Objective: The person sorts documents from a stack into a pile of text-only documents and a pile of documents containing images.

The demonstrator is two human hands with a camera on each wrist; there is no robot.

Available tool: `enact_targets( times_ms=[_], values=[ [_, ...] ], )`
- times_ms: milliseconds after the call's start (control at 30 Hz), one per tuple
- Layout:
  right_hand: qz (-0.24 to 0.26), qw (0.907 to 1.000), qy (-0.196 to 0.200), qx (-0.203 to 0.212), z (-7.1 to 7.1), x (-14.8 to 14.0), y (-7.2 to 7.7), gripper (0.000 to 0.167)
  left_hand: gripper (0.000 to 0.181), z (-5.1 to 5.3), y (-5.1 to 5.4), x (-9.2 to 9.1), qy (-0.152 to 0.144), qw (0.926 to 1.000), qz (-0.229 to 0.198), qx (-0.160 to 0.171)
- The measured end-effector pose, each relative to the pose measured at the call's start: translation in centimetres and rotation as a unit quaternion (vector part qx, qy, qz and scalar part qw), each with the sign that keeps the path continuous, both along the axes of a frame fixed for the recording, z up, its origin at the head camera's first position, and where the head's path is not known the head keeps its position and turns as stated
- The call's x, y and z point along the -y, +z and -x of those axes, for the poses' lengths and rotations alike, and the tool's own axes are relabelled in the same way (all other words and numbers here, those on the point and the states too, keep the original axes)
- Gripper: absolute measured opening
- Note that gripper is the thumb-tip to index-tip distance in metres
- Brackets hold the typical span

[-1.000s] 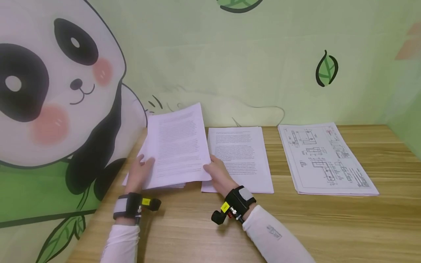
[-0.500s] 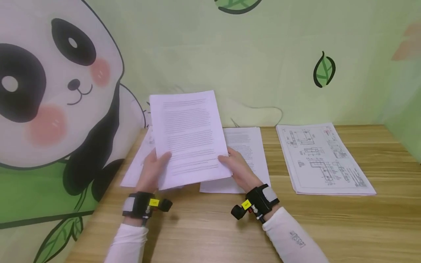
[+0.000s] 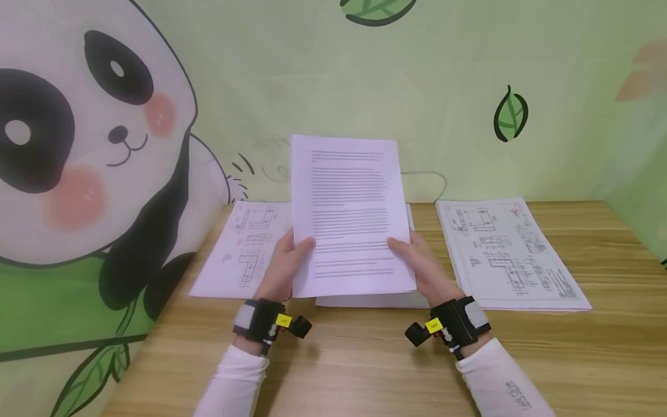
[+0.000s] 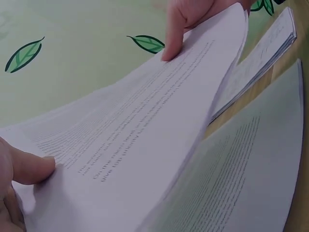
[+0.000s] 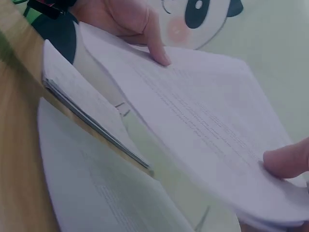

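Note:
Both hands hold a stack of printed text sheets (image 3: 351, 202) up off the table, tilted toward me. My left hand (image 3: 283, 263) grips its left edge near the bottom, thumb on the front page. On the opposite edge my right hand (image 3: 426, 265) grips it the same way; most fingers of both hands are hidden behind the paper. In the left wrist view the held stack (image 4: 140, 140) bows slightly between the thumbs. Beneath it lies another text stack (image 3: 375, 300), mostly covered in the head view; its printed lines show in the left wrist view.
A pile of technical drawings (image 3: 229, 269) lies at the table's left. Another drawing pile (image 3: 513, 260) lies to the right. Behind the wooden table (image 3: 359, 370) stands a green wall (image 3: 443, 87) with a panda picture (image 3: 172, 231).
Both hands have lifted the text stack off the left pile and carried it right, over the middle stack. The drawing on the left pile is now uncovered.

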State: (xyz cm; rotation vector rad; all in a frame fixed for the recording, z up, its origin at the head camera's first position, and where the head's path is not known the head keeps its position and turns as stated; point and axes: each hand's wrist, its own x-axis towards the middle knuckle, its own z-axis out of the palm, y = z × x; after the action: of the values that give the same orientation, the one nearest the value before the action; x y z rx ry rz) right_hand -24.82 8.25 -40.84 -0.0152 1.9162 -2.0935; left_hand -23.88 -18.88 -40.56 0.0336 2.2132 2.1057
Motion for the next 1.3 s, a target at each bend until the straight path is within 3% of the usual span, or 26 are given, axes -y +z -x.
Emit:
enact_targets(
  times_ms=[167, 433, 667, 900, 1200, 1300],
  values=[
    [-0.011, 0.9999, -0.003, 0.006, 0.1, -2.0, 0.5, 0.052, 0.044, 0.8, -0.3, -1.7, -0.015, 0.9998, -0.001, 0.009],
    [-0.109, 0.994, 0.001, -0.008, 0.7, -4.0, 0.1, 0.051, 0.048, 1.6, -1.3, -2.5, 0.016, 0.9952, 0.083, 0.049],
    [-0.216, 0.9759, 0.014, -0.029, 1.0, -4.1, -0.9, 0.052, 0.054, 2.0, -2.9, -2.3, 0.019, 0.991, 0.112, 0.071],
    [-0.272, 0.9613, 0.038, -0.024, 1.0, -3.8, -2.3, 0.052, 0.057, 2.4, -5.0, -2.0, 0.002, 0.9874, 0.147, 0.059],
    [-0.338, 0.9405, 0.021, -0.032, 1.4, -4.1, -2.8, 0.064, 0.05, 2.6, -5.5, -1.8, 0.045, 0.9796, 0.18, 0.076],
    [-0.348, 0.9369, 0.011, -0.036, 1.3, -4.0, -2.9, 0.059, 0.048, 2.5, -5.4, -1.9, 0.053, 0.9768, 0.189, 0.084]
  ],
)
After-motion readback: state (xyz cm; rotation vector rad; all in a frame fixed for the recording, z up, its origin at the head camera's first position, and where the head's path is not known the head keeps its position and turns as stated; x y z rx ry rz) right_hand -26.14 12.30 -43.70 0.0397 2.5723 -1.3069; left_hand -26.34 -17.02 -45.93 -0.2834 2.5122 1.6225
